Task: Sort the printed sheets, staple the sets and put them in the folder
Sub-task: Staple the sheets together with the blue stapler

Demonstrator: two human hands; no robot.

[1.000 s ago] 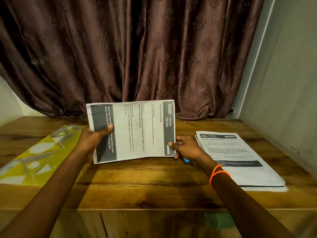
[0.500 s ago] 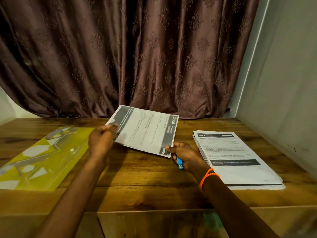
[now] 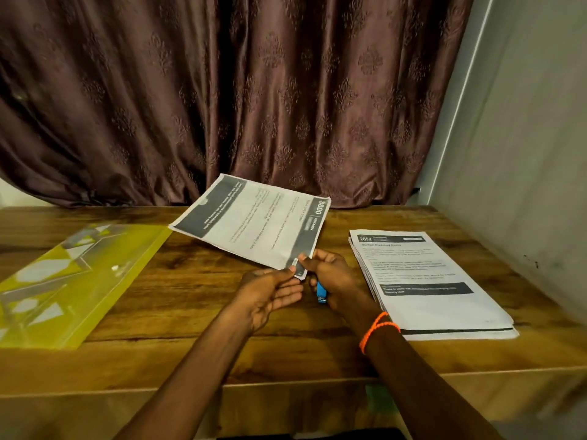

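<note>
Sheets [image 3: 254, 223] mid-frame, corner pinched by right hand [image 3: 330, 277], which also holds blue stapler [image 3: 321, 292]; left hand [image 3: 270, 292] pinches same corner. I'd square edges first, then staple there.

The brown wooden table [image 3: 197, 300] shows a smooth, grained finish with a slight sheen. The translucent yellow plastic folder [image 3: 95, 281] is glossy and reflective. The white printed paper set with dark grey bands [image 3: 254, 223] and the stack of white printed paper sheets [image 3: 425, 281] are matt. The small blue stapler [image 3: 321, 292] looks like smooth plastic. The dark brown patterned cloth curtain [image 3: 222, 90] has a satin sheen. The grey wall [image 3: 524, 154] is matt.
</note>
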